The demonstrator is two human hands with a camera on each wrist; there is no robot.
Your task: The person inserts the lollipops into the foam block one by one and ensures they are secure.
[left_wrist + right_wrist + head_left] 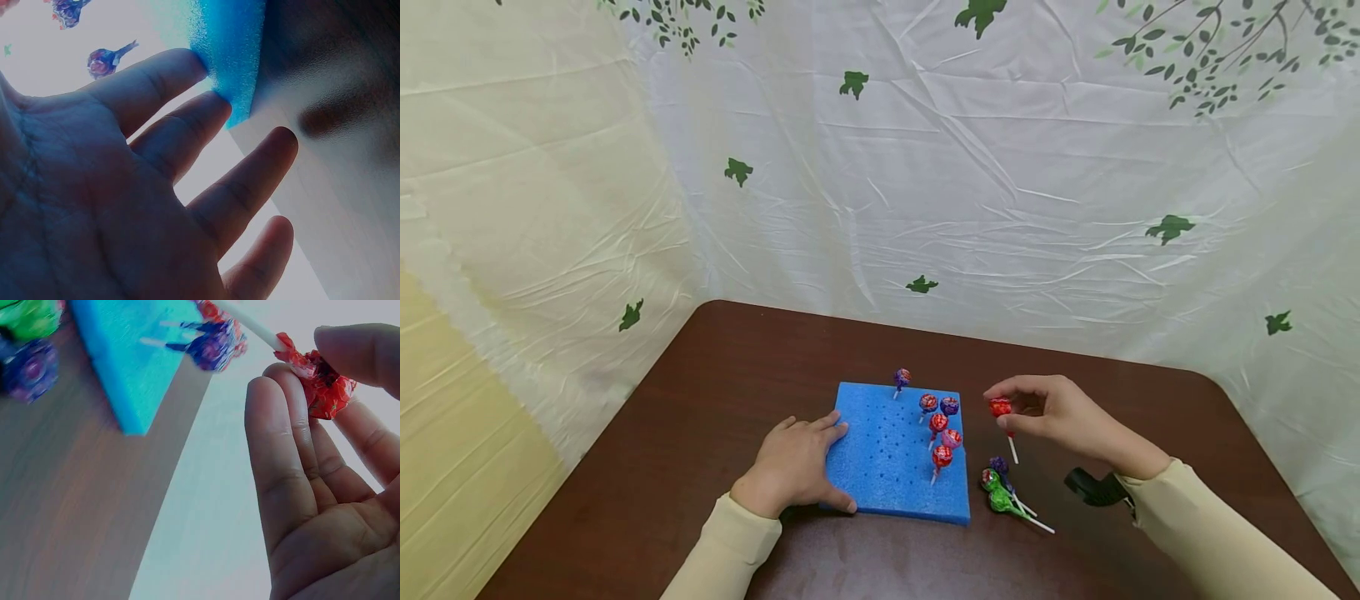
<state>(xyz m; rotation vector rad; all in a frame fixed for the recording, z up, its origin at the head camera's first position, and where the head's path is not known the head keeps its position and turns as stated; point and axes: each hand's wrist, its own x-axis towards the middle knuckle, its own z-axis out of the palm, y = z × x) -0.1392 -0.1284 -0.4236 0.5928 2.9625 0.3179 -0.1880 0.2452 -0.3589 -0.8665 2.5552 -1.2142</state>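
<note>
A red-wrapped lollipop [1000, 407] is pinched by its head in my right hand [1060, 417], with its white stick pointing down. In the right wrist view the thumb and fingers close on the red wrapper [328, 394]. My left hand [797, 464] lies with spread, straight fingers along the left edge of a blue foam board [880, 492]. In the left wrist view, fingertips touch the side of the foam [231, 56]. Several lollipops, red, pink and purple, stand upright in the board's right part, among them a red one [942, 457]; a purple one [902, 378] stands at its far edge.
Right of the board, green [1000, 498] and purple [998, 467] lollipops lie on the brown table [760, 358], sticks toward the near right. Rows of small holes dot the board. A white leaf-printed curtain [925, 192] hangs behind the table. A dark strap piece hangs under the right wrist.
</note>
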